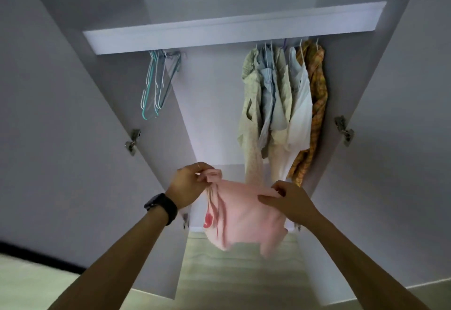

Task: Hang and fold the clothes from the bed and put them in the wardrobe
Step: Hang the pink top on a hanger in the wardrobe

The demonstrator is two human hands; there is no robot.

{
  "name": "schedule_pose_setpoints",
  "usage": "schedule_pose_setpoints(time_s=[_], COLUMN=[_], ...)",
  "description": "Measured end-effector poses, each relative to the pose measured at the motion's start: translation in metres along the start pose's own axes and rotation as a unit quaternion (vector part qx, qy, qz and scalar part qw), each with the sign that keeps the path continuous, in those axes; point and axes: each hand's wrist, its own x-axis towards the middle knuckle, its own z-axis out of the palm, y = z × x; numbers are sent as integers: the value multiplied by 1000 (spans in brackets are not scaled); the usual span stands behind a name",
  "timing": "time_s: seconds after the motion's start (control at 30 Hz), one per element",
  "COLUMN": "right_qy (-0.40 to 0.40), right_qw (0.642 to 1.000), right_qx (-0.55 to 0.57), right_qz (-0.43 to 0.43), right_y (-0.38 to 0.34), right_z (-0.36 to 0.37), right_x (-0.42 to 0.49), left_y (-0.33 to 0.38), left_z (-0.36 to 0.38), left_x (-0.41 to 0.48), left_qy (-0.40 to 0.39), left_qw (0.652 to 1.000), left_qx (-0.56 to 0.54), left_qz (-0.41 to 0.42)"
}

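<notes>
A pale pink garment [246,214] with a red print hangs in the air before the open wardrobe [210,104]. My left hand [189,182], with a dark watch at the wrist, pinches its upper left edge. My right hand [289,198] pinches its upper right edge. The cloth droops between both hands at about knee height of the hanging clothes. Several shirts [280,109] hang on the rail at the right side of the wardrobe.
Several empty hangers [156,82] hang at the left end of the rail. A white shelf [219,34] spans the wardrobe above. Both doors [61,126] stand wide open with metal hinges. Light wooden floor [231,273] lies below.
</notes>
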Motion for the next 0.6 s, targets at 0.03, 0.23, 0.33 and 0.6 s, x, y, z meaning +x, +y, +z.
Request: schedule_pose_setpoints(time_s=[0.03, 0.23, 0.33, 0.6], right_qy=[-2, 6, 43, 187], right_qw=[1000, 1000, 999, 980], right_qx=[-1, 15, 14, -6], right_qz=[3, -10, -28, -72], right_y=[-4, -25, -32, -32], right_z=[0, -16, -28, -38], right_x=[2, 13, 17, 18], left_y=[-4, -16, -15, -10], left_z=[-13, -58, -70, -84], left_x=[2, 13, 16, -2], left_qy=[23, 72, 96, -5], left_qw=[1000, 981, 977, 977], left_qx=[-7, -158, -174, -197], left_qz=[-7, -82, -82, -81])
